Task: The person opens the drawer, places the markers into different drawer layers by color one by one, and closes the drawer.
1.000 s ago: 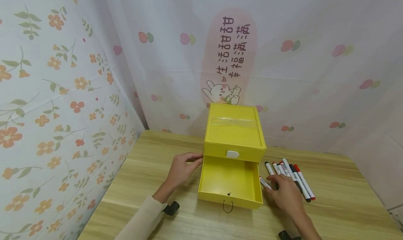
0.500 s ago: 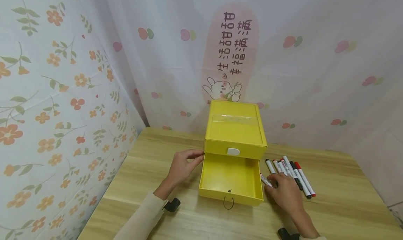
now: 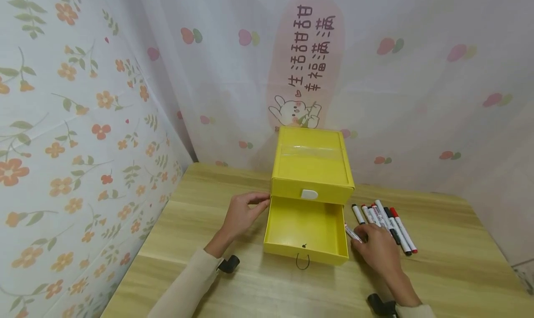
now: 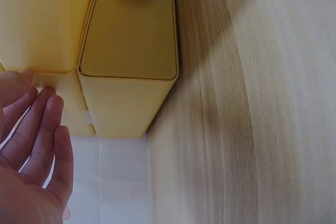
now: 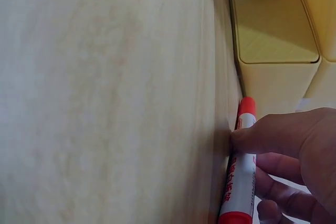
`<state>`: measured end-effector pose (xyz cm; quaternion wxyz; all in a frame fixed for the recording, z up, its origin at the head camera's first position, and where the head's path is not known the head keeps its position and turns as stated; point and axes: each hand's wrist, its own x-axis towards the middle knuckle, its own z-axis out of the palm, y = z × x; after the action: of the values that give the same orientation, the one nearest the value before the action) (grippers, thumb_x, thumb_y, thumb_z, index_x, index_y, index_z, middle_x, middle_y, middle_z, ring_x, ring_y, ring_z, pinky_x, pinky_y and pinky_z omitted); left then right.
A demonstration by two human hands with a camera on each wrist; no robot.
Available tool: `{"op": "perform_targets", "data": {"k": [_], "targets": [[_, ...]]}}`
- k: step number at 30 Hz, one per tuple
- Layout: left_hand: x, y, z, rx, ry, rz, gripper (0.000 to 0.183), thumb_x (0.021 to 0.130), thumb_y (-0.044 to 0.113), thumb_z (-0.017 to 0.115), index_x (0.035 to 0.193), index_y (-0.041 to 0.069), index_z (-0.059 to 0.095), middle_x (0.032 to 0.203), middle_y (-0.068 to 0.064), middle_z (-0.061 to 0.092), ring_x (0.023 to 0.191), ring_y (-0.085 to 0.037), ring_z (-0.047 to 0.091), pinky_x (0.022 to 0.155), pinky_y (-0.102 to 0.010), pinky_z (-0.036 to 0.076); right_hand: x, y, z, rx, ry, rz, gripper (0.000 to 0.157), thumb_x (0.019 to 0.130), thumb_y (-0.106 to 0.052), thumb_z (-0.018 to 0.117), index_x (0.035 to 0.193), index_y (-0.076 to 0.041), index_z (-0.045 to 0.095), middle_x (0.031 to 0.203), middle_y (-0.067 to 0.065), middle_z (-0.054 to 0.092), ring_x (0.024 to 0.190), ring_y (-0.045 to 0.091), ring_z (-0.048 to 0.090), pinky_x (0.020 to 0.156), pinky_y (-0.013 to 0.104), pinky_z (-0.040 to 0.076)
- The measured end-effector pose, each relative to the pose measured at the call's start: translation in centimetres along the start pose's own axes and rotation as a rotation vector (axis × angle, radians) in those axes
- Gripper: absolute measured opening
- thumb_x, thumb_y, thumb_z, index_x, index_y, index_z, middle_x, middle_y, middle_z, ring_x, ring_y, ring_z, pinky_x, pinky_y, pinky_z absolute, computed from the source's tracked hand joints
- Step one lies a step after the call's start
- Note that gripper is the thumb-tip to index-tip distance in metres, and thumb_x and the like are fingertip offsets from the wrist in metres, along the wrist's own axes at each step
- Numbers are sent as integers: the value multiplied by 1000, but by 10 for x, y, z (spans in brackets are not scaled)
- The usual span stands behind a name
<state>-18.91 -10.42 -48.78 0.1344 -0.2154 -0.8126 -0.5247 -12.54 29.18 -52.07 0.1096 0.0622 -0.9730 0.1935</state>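
A yellow drawer box [image 3: 313, 160] stands on the table, with one yellow drawer [image 3: 306, 227] pulled out; a thin dark loop hangs at its front. My left hand [image 3: 244, 216] rests its fingertips against the box's left side, and the left wrist view shows the fingers [image 4: 39, 135] fairly straight. Right of the drawer, my right hand [image 3: 378, 248] pinches a white marker with red ends [image 5: 242, 177], thumb on its near side. That marker [image 3: 352, 233] lies low beside the box. Below the pulled-out drawer, a shut drawer with a white tab [image 4: 128, 35] shows in the left wrist view.
Several white markers with black or red caps [image 3: 385, 223] lie loosely side by side on the wooden table [image 3: 187, 216], just beyond my right hand. A printed curtain [image 3: 225, 100] hangs behind the box, and a flowered one [image 3: 87, 137] on the left.
The head view has tilted slightly, so the scene sits higher. Both hands keep nearly the same places, left at the box and right at the marker.
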Motion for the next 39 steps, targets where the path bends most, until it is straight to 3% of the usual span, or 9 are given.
{"op": "perform_targets", "data": {"k": [9,22,29,39], "targets": [[1,0,0,8,-10,9,18,99,3,83,117,2,84,110,-7,83,98,-23,81,89,-40,66,2,-1,-3,0,-40,43,19,86,-18,92,97,-7,81,89,3,74,80,27,63,65,51,53],[0,1,-1,-2,-14,-8,18,99,4,82,117,2,84,111,-7,83,99,-23,81,90,-40,66,5,-1,-1,17,-30,28,12,87,-15,87,93,-8,80,88,3,74,77,25,65,64,49,54],[1,0,0,2,-7,10,18,99,3,83,117,2,84,110,-7,83,98,-24,81,88,-40,66,4,-1,-2,37,35,52,19,85,-14,83,99,-2,81,89,7,75,80,30,67,65,52,56],[1,-1,0,0,-7,-2,18,98,2,83,116,3,84,109,-7,84,98,-24,81,89,-42,66,5,0,-10,50,162,0,17,82,-15,86,94,-3,81,84,5,72,78,30,63,65,49,51]]}}
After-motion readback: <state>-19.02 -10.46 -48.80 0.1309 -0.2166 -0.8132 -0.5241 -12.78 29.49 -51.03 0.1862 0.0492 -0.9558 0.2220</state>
